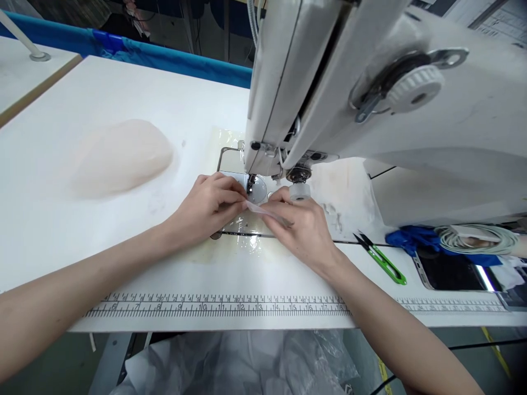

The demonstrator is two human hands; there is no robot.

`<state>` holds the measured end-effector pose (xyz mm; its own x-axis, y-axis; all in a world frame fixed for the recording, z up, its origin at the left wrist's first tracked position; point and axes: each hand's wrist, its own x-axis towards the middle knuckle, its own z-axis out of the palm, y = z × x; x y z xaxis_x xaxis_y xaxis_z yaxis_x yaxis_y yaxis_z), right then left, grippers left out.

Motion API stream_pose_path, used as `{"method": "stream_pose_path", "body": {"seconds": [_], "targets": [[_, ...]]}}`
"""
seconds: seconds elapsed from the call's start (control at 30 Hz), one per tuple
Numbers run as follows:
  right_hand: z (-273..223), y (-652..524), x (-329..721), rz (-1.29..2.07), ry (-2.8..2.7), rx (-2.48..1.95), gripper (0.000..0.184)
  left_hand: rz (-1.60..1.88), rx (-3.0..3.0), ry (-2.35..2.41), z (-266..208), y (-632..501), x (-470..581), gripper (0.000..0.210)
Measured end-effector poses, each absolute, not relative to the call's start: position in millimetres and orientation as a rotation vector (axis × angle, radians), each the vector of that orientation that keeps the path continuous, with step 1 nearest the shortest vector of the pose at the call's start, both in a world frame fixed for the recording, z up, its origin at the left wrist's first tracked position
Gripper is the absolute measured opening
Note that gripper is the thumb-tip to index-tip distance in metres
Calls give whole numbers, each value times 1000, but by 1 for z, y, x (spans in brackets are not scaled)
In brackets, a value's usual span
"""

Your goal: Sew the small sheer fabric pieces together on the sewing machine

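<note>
Both my hands meet in front of the needle area of a white sewing machine (288, 88). Between them stretches a small piece of thin, sheer whitish fabric (263, 210). My left hand (218, 200) pinches its left end, fingertips close to the presser foot (250, 184). Its other end is gripped by my right hand (302, 222), thumb and fingers pressed together just below the machine head. Under the hands lies the metal needle plate (242, 226), partly covered by shiny clear tape. Part of the fabric is hidden inside the fingers.
A pale, sheer cup-shaped piece (127, 156) lies on the left of the white table. Green thread snips (381, 258) lie right of my right hand, near a phone (448, 269), blue cloth (411, 240) and a coiled cord (477, 240). A printed ruler (222, 306) runs along the front edge.
</note>
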<state>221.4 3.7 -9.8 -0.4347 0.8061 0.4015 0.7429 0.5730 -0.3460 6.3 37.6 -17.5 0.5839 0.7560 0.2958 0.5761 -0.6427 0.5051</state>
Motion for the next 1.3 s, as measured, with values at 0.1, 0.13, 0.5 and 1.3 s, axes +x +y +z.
{"method": "stream_pose_path", "body": {"seconds": [0.1,0.13,0.5,1.3], "targets": [[-11,3,223,-46,-2393,-1099,18,763,2942,956,-17,27,3,21],[-11,2,223,-93,-2417,-1069,18,762,3099,914,-16,23,3,21],[-10,-3,219,-102,-2442,-1024,19,568,3250,1006,-12,5,4,32],[-16,5,220,-219,-2476,-1126,28,688,3131,1018,-14,13,3,32]]}}
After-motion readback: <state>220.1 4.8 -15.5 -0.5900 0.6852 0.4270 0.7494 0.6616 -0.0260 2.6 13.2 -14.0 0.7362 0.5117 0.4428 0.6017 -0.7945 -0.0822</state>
